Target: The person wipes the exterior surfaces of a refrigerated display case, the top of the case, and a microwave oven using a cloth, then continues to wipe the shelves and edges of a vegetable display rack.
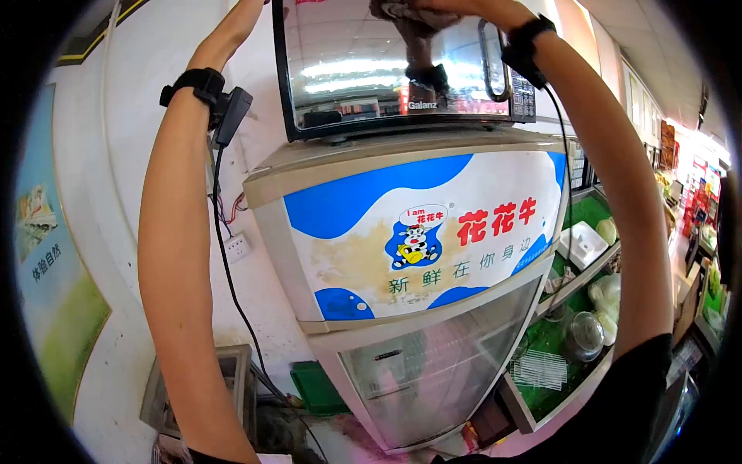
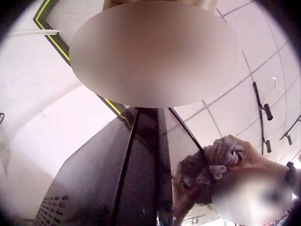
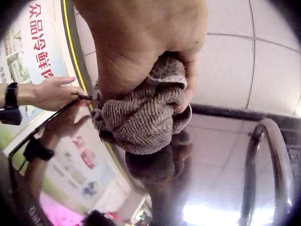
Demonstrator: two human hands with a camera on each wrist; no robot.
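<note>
A black Galanz microwave (image 1: pixel 363 73) with a mirror-like door stands on top of a tall cabinet. In the right wrist view, my right hand (image 3: pixel 146 42) grips a bunched, ribbed grey-brown cloth (image 3: pixel 141 120) against the upper part of the door. The cloth and hand are reflected just below. At the door's right side is the curved handle (image 1: pixel 492 62), apart from the cloth. My left hand (image 3: pixel 56 93) touches the microwave's upper left edge, its thumb extended and nothing held. Most of that hand lies beyond the top of the head view.
The white glass-door cabinet (image 1: pixel 425 232) carries a cow logo and blue patches. To its right, shelves lined with green (image 1: pixel 591 209) hold a white tray (image 1: pixel 583 245) and a wire rack (image 1: pixel 539 370). A wall socket (image 1: pixel 237 247) and loose wires are at left. Cables hang from both wrists.
</note>
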